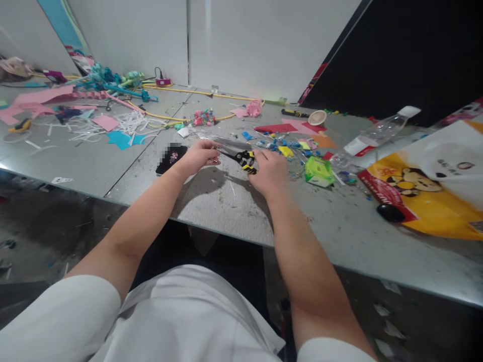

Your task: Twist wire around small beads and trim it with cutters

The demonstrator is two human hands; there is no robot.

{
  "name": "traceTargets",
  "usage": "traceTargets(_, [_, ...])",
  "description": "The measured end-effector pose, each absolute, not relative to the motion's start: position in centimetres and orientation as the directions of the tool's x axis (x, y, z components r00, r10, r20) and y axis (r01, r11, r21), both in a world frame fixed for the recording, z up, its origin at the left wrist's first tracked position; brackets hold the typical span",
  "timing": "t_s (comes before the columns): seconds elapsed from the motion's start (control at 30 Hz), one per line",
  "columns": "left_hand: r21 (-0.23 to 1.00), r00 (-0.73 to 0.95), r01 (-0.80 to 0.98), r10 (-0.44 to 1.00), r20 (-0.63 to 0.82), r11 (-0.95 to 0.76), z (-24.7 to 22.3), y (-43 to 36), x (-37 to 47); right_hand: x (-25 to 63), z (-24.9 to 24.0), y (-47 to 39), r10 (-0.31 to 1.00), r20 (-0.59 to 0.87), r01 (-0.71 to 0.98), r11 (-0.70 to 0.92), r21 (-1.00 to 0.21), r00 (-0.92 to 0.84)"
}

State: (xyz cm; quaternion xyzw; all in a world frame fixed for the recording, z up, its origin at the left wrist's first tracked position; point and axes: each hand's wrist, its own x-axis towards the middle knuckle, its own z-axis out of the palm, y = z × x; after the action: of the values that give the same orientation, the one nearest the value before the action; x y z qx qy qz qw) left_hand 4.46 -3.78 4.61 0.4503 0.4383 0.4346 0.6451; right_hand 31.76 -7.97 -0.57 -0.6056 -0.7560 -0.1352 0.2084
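My right hand [272, 170] is closed around the yellow-and-black handles of a pair of pliers [240, 158], whose dark jaws point left. At the jaw tips, my left hand [198, 157] pinches a thin shiny wire [215, 148]; its exact shape is too fine to make out. Both hands are just above the grey table [211, 206]. Just behind them lies a bundle of thin silvery wires [226, 138]. Left of my left hand is a black phone [170, 159], partly blurred out.
Small blue and yellow pieces [286, 151], a green packet [319, 172], a clear bottle [373, 136] and a yellow bag [426, 193] lie to the right. White paper strips [126, 123], pink paper [41, 98] and a yellow cable [181, 89] spread across the left and back.
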Motion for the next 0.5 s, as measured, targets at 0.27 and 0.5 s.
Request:
traceTargets(0.27, [0.968,0.271,-0.165,0.953,-0.139,0.188,4.3,-3.2,4.0,31.5,-0.3,-8.2,0.861,0.478,0.970,0.234,-0.068,-0.174])
traceTargets(0.5, [0.979,0.313,-0.145,0.945,-0.091,0.143,3.5,-2.6,3.5,31.8,-0.5,-8.0,0.867,0.465,0.965,0.246,-0.086,-0.180])
